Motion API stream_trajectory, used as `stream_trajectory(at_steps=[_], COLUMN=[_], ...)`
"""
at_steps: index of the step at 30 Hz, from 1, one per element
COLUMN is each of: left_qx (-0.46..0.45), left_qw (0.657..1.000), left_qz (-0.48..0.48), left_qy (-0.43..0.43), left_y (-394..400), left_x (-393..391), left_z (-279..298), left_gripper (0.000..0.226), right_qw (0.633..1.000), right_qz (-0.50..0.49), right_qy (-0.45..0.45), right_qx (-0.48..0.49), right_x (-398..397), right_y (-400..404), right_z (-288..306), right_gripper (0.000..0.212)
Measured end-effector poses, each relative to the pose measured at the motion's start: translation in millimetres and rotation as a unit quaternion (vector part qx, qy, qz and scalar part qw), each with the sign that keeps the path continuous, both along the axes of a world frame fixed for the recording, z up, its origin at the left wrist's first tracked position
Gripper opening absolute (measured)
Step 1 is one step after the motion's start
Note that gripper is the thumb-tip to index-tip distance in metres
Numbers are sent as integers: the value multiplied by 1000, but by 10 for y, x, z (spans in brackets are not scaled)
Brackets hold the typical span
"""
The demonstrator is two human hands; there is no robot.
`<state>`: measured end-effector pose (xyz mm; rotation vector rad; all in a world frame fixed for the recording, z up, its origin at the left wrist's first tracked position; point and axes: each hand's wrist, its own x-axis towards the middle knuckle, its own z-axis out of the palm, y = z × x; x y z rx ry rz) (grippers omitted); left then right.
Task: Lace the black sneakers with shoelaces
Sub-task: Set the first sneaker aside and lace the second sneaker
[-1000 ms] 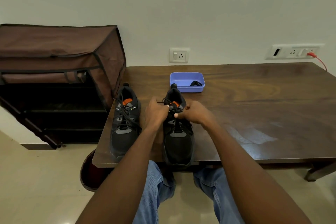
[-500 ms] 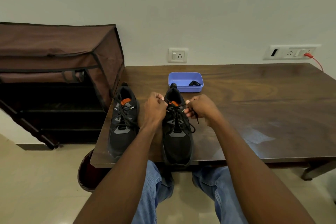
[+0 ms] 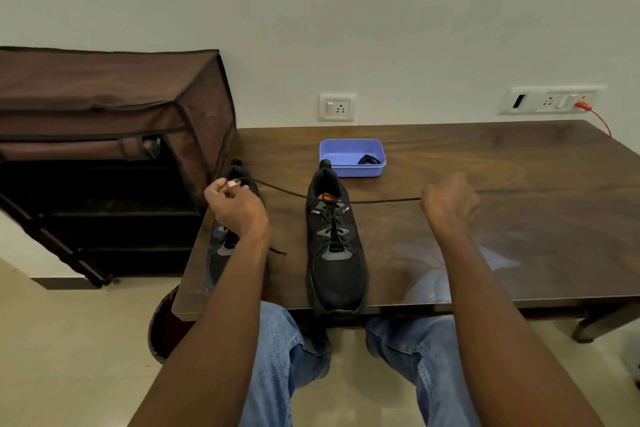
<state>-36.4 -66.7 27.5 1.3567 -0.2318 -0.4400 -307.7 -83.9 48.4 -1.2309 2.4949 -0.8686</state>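
Two black sneakers stand on the wooden table (image 3: pixel 485 236), toes toward me. The right sneaker (image 3: pixel 334 253) is laced up its front, and its black shoelace (image 3: pixel 381 200) runs taut out of the top eyelets to both sides. My left hand (image 3: pixel 235 206) pinches the left lace end, held over the left sneaker (image 3: pixel 225 253), which it partly hides. My right hand (image 3: pixel 448 203) grips the right lace end, well to the right of the shoe.
A blue plastic tray (image 3: pixel 352 158) with a small black item sits behind the right sneaker. A brown fabric shoe rack (image 3: pixel 104 149) stands left of the table. Wall sockets with a red cable (image 3: pixel 597 118) are behind. My knees are under the table's front edge.
Both hands have moved apart from the right sneaker's tongue, left hand leftward and right hand rightward, drawing the lace ends out straight and taut.
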Motion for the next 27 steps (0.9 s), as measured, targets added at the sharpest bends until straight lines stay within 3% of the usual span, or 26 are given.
stream_trajectory(at_steps=[2,4,6,9,12,14,18,22,27], left_qx=[69,121,147,185,215,227,214,170,151], left_qw=[989,947,892,804,782,783,807,885,957], left_qz=[-36,-109,-248,-399,-410,-423,-395,-322,-164], left_qy=[-127,-277,-348,-401,-418,-396,-382,-289,-184], left_y=[15,-1,-38,-38,-45,-36,-38,-61,-55], left_x=[6,-43,-148,-311,-377,-376,-345,-253,-124], left_z=[-37,-109,-155,-185,-212,-225,-196,-186,-96], left_gripper=[39,53,59,53,32,23,18,14,20], right_qw=[994,977,973,934,907,906,910,934,979], right_qz=[12,57,155,332,399,399,391,335,179], right_qy=[102,183,137,-83,-47,-5,-9,-74,-21], right_qx=[45,91,101,104,129,142,139,101,96], right_x=[-2,65,199,541,803,868,834,626,279], right_y=[44,46,11,60,104,91,50,-8,-60], right_z=[-31,-46,-59,-60,-106,-130,-83,-25,-52], right_gripper=[25,28,24,24,24,8,29,24,20])
